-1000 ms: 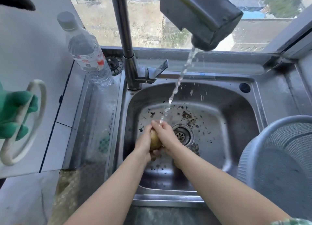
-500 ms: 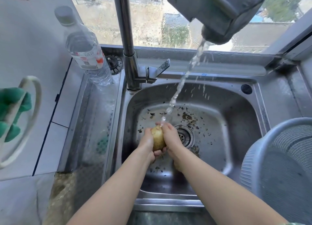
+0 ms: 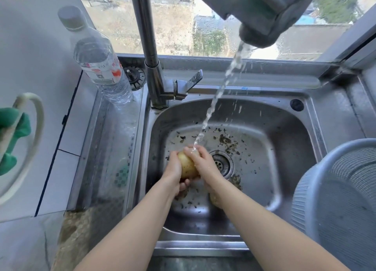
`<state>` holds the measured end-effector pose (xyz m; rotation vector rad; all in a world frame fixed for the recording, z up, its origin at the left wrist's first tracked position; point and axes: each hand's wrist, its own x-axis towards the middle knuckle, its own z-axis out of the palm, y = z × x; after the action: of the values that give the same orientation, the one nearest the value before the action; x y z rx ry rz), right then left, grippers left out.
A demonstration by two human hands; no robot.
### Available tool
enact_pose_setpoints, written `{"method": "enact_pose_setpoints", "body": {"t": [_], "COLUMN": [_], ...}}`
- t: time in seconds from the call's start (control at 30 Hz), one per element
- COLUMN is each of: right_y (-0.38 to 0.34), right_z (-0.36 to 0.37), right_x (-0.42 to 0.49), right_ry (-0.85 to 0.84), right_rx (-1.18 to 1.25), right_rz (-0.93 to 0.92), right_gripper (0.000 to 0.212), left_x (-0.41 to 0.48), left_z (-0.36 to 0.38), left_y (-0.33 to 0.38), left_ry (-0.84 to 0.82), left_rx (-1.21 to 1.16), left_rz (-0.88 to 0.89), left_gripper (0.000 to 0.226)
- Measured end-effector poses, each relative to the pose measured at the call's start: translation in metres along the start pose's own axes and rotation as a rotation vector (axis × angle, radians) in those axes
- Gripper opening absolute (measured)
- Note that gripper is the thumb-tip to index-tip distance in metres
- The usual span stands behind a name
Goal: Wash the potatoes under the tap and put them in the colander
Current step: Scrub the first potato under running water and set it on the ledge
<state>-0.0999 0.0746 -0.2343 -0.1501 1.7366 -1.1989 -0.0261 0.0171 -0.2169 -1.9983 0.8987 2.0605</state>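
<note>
A yellow-brown potato (image 3: pixel 186 165) is held between both hands over the middle of the steel sink (image 3: pixel 289 128). My left hand (image 3: pixel 174 170) cups its left side and underside. My right hand (image 3: pixel 201 162) wraps over its right side and top. Water from the tap head (image 3: pixel 258 12) falls in a slanted stream onto my right fingers and the potato's top. A second potato (image 3: pixel 214 199) lies on the sink floor, mostly hidden under my right forearm. The grey mesh colander (image 3: pixel 341 199) stands at the right edge of the sink.
Dark peel and dirt bits lie scattered on the sink floor around the drain (image 3: pixel 221 163). A clear water bottle (image 3: pixel 99 63) stands left of the tap column (image 3: pixel 154 71). A green glove (image 3: pixel 12 136) hangs at the far left. A window runs behind the sink.
The potato has turned between my hands and more of its skin shows. Both hands stay under the stream near the drain.
</note>
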Motion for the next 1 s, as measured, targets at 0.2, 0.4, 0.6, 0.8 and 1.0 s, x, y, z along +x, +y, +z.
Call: {"method": "enact_pose_setpoints", "body": {"t": [0.2,0.4,0.6,0.8,1.0], "right_y": [-0.014,-0.005,-0.004,-0.006,-0.015], "right_z": [-0.011,-0.019,-0.010,-0.008,-0.011], "right_x": [0.014,0.013,0.006,0.001,-0.004], "right_ry": [0.158,0.188,0.105,-0.087,-0.035], "right_rx": [0.200,0.360,0.361,0.182,0.102], "right_rz": [0.370,0.508,0.461,0.458,0.430], "right_gripper": [0.029,0.040,0.045,0.055,0.061], "left_x": [0.004,-0.001,-0.002,-0.006,-0.002], "left_z": [0.000,-0.003,0.004,0.015,0.020], "left_y": [-0.004,-0.002,0.003,0.017,0.002], "left_ry": [-0.273,-0.414,-0.183,-0.091,-0.076], "left_rx": [0.153,0.043,0.142,-0.358,-0.207], "left_rz": [0.092,0.061,0.255,0.128,0.520], "left_gripper": [0.086,0.027,0.046,0.028,0.009]}}
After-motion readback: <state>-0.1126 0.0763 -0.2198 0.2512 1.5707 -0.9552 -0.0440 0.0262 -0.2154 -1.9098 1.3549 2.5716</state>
